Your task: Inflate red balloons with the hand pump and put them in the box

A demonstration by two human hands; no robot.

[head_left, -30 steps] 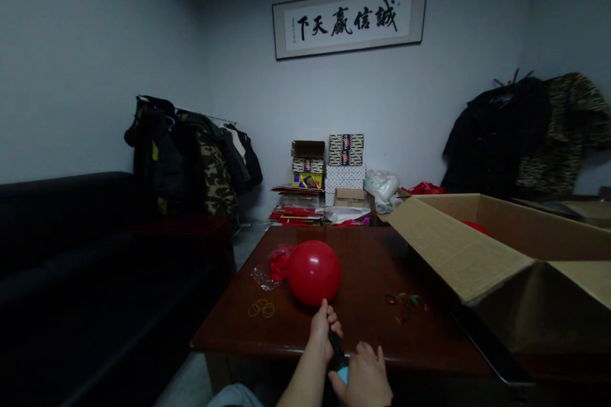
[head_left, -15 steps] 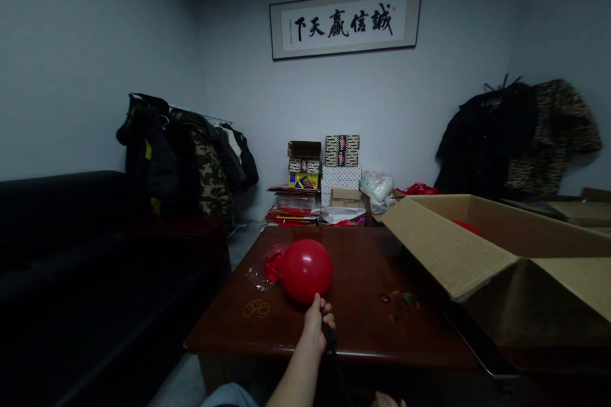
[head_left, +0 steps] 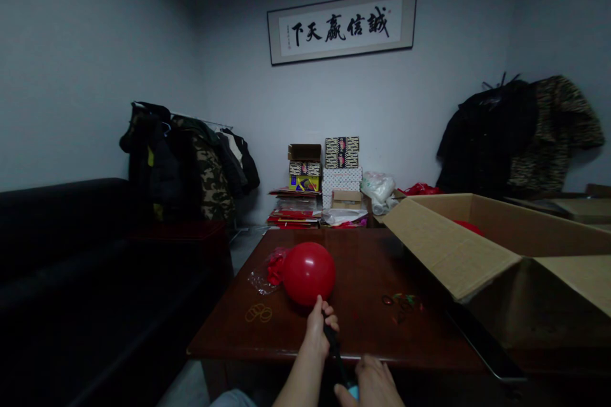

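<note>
A round, inflated red balloon [head_left: 309, 274] is just above the brown table, its neck toward me. My left hand [head_left: 321, 325] is closed at that neck, around the black front end of a hand balloon pump [head_left: 340, 360]. Below it, my right hand [head_left: 375, 383] is closed around the pump's light-blue rear part, which shows only partly. Left of the balloon lies a clear plastic bag [head_left: 263, 276] with uninflated red balloons [head_left: 275, 269]. Several yellow rubber bands [head_left: 259, 313] rest nearer to me.
Several coloured bands [head_left: 405, 305] lie on the right of the table [head_left: 372, 254]. An open cardboard box [head_left: 453, 245] with something red inside stands at the right, beside a dark flat panel [head_left: 484, 343]. A black sofa [head_left: 71, 280] is on the left; stacked boxes [head_left: 342, 184] stand behind.
My right hand has come up and forward into view, with the pump's blue rear part in it. My left hand stays at the balloon's neck. The view has shifted slightly.
</note>
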